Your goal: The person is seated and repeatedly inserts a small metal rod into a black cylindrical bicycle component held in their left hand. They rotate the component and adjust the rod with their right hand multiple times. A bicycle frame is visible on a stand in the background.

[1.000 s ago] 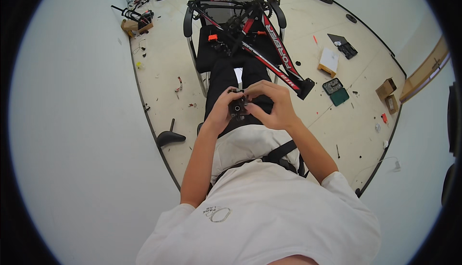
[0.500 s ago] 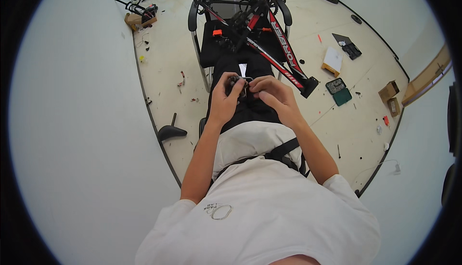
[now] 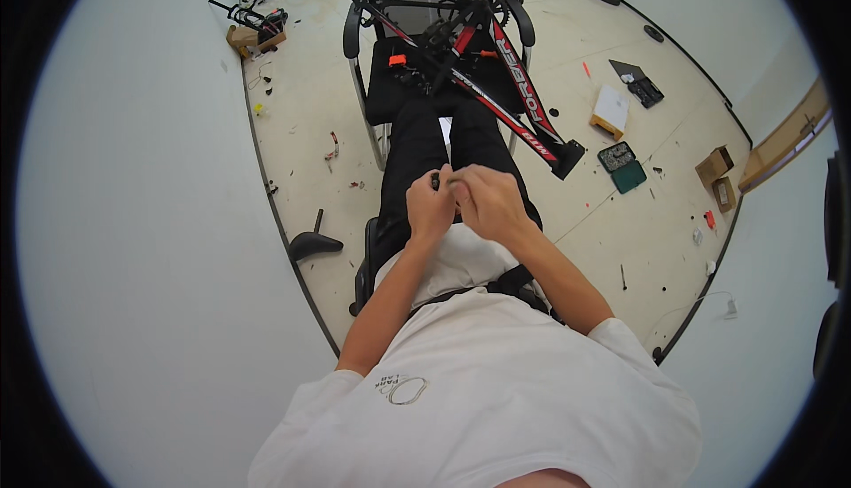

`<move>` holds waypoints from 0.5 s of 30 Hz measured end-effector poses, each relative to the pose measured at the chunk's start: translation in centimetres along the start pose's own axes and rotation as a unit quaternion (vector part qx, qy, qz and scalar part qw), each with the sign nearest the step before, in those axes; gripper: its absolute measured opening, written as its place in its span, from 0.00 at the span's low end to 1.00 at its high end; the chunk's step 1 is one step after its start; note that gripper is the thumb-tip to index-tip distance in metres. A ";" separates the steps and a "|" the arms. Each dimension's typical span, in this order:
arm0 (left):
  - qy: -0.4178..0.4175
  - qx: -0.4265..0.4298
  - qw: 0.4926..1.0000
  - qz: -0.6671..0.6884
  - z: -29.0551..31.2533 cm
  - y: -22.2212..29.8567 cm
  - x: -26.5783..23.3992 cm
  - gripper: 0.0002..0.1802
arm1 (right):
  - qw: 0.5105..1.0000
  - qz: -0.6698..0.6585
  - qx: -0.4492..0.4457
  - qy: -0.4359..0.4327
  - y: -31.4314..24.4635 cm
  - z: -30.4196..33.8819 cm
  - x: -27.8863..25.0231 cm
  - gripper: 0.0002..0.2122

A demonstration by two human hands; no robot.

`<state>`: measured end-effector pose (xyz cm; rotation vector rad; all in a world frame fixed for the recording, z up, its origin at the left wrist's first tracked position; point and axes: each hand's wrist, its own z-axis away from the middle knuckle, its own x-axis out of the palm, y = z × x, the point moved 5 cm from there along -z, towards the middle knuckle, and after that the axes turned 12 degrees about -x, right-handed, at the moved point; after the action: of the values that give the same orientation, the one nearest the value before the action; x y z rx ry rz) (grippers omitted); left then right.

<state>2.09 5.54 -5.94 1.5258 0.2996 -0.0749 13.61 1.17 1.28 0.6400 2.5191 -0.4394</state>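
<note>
Close together over my lap, my left hand (image 3: 430, 208) and my right hand (image 3: 489, 201) meet at the fingertips. My left hand is closed around a small dark metal part (image 3: 435, 181), of which only a bit shows above the fingers. The fingers of my right hand are curled and pinched against it; what they hold, if anything, is hidden. Beyond my knees, a black, red and white bicycle frame (image 3: 505, 109) lies across the seat of a black office chair (image 3: 383, 89). A small orange-red object (image 3: 397, 61) is on that seat beside the frame.
On the floor to the left lie a black bicycle saddle (image 3: 312, 245) and a small red part (image 3: 331, 146). To the right are a green case (image 3: 628, 176) with small parts, a white box (image 3: 610, 109), a black tool case (image 3: 645, 91) and cardboard boxes (image 3: 714, 165).
Both hands have drawn back toward my body and closed together. The dark metal part, more exposed before, is now mostly covered by my fingers. My right fingers have curled in.
</note>
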 end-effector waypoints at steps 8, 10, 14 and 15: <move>-0.032 -0.004 0.993 0.116 -0.4 -0.8 0.3 0.21 | 0.980 -0.148 0.124 -0.037 1.3 -0.8 0.1 0.10; -0.027 0.006 0.987 0.159 -1.0 -0.9 -0.1 0.20 | 0.959 -0.250 0.136 -0.010 1.1 -0.7 0.0 0.09; 0.038 0.066 0.990 0.120 -1.7 0.2 -1.8 0.19 | 0.864 -0.399 0.294 0.091 3.5 1.9 1.6 0.18; 0.081 0.115 0.988 0.060 -1.2 1.6 -2.5 0.18 | 0.776 -0.486 0.396 0.064 4.0 3.0 2.5 0.21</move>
<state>-0.14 6.50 -3.82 1.7809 0.3359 0.1139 14.89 4.15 -3.29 -0.5082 2.5228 -1.9257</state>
